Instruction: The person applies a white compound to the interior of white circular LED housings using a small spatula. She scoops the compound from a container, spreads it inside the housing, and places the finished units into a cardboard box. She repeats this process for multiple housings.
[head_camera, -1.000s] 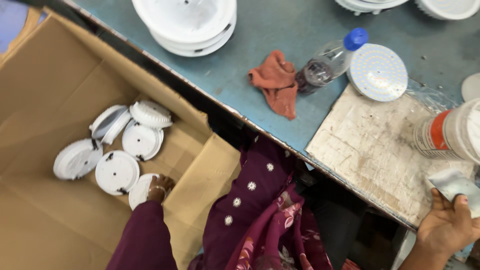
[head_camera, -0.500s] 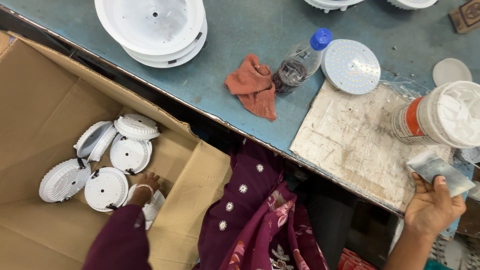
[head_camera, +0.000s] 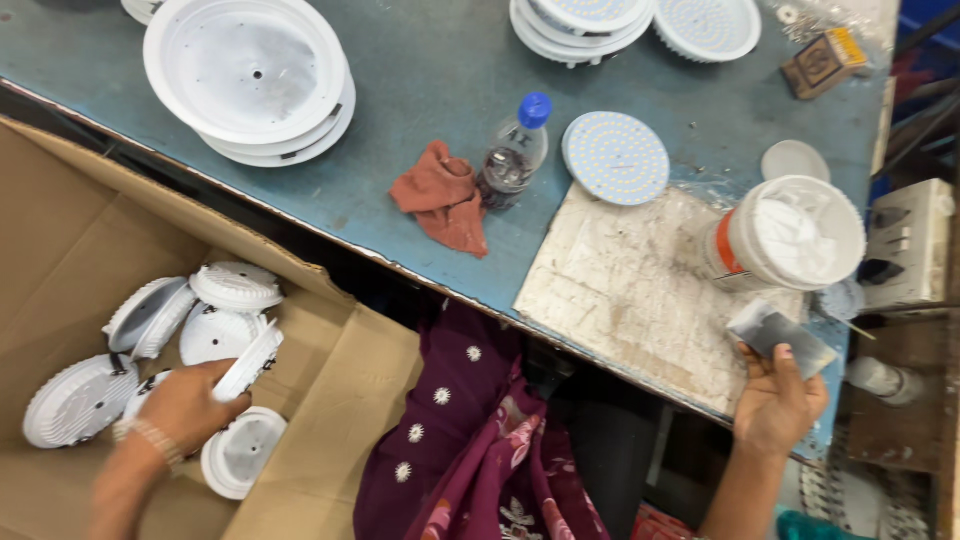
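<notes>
One white lamp housing sits edge-up in our left hand, fingers closed on it down in the cardboard box, its flat face tilted; our right hand, well apart, pinches a grey card over the bench.

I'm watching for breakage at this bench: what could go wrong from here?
1. The left hand lifts one white housing out of the cardboard box by its edge; it might slip and knock the housings below.
2. The right hand holds a small grey scraper near the open white tub, which lies on its side near the table's edge and could perhaps roll.
</notes>
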